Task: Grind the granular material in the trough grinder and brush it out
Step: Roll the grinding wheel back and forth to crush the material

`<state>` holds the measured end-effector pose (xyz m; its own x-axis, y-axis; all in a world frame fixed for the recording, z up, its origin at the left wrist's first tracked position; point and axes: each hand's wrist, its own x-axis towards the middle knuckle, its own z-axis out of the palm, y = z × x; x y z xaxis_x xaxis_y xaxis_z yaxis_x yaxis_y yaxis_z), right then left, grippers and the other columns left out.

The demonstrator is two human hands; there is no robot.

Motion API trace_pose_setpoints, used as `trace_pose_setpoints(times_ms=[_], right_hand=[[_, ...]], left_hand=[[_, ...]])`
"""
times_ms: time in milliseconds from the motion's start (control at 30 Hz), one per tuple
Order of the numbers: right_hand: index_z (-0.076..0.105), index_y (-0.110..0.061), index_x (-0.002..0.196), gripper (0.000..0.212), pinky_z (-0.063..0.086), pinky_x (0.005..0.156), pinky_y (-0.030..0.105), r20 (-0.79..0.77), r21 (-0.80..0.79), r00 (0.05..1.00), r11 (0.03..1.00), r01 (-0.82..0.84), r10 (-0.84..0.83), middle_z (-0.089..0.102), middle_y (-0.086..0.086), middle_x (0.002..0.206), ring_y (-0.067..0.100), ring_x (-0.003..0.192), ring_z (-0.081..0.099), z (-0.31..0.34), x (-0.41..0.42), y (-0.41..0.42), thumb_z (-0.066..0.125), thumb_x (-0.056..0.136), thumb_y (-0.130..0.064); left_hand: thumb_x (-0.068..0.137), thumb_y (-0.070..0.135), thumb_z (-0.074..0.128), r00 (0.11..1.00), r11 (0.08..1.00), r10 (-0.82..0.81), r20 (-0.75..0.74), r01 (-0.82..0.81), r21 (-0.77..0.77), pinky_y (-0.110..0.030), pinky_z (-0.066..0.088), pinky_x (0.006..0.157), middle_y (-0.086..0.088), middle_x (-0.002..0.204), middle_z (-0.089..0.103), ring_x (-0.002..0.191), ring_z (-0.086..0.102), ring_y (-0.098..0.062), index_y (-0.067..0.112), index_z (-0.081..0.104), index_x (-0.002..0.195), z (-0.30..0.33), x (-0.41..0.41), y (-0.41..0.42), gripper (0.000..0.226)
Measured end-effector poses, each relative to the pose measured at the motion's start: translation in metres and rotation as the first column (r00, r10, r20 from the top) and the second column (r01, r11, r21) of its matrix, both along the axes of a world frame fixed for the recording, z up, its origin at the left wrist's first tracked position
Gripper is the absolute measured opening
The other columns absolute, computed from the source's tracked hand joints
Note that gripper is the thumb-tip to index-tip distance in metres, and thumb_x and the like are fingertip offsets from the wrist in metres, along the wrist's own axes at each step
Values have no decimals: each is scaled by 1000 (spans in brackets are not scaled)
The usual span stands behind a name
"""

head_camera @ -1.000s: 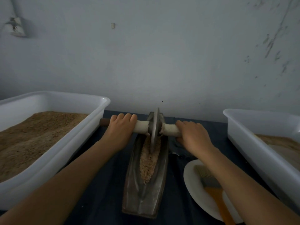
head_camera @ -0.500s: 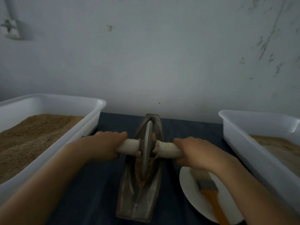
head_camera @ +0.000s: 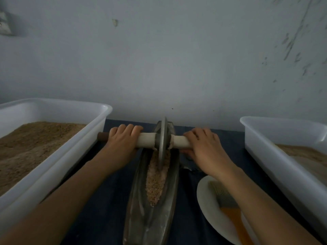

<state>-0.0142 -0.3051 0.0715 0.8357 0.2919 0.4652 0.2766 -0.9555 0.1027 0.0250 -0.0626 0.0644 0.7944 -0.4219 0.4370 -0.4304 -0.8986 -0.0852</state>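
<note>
On a dark blue tabletop [head_camera: 109,200], the right forearm hides part of an orange-handled brush [head_camera: 228,207] on a white plate [head_camera: 207,206]. Left hand [head_camera: 120,145] and right hand [head_camera: 205,147] curl around the pale wooden axle [head_camera: 146,140] of a grey metal grinding wheel [head_camera: 162,142], now rolled back to the far end of the boat-shaped metal trough [head_camera: 141,214], exposing coarse tan granules [head_camera: 156,179].

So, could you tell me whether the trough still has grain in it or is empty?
Not empty: a strip of tan granules lies along the trough grinder groove, near side of the wheel.
</note>
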Motion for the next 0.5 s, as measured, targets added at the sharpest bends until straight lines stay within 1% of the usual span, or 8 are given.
trace_pose_setpoints(times_ms=[67,167,233,333,433,500], right_hand=[[50,-17,129,42,25,89,31,22,32,999,999,-37,37,50,4,122,22,111,42,-1,1,1,53,91,-36],[47,-17,131,40,25,91,30,-22,28,999,998,-49,49,52,3,120,21,109,46,1,-2,3,50,94,-33],[45,-18,128,36,27,87,30,-102,23,994,999,-41,43,51,1,119,19,106,45,4,-8,4,46,96,-35],[44,-18,122,35,29,80,31,-264,-7,964,1000,-14,11,51,1,118,19,105,46,15,-21,6,45,95,-40],[44,-18,118,34,29,76,29,-436,8,899,1000,-29,30,51,-1,116,17,102,47,28,-36,10,48,94,-42],[44,-18,112,30,30,72,27,-548,26,834,998,-55,60,50,-2,109,13,94,46,38,-46,11,48,94,-42]], left_hand=[[91,29,53,999,999,-42,-16,41,-33,-33,24,102,-1,130,42,118,39,-19,18,30,140,-1,1,4,55],[93,32,52,994,995,-94,-62,93,-19,-30,27,101,0,127,45,114,42,-16,19,35,137,3,-2,11,49],[93,36,50,991,995,-95,-99,97,17,-26,28,99,3,125,45,112,43,-12,23,37,130,10,-9,11,41],[94,38,46,984,987,-52,-171,77,144,-26,31,98,6,126,43,112,43,-11,24,36,125,24,-20,9,35],[95,36,48,944,968,-21,-330,101,229,-27,33,98,6,122,45,110,44,-11,24,36,118,40,-36,10,29],[95,35,49,884,954,-8,-467,147,261,-25,34,95,8,114,44,105,45,-9,28,33,108,51,-47,13,21]])
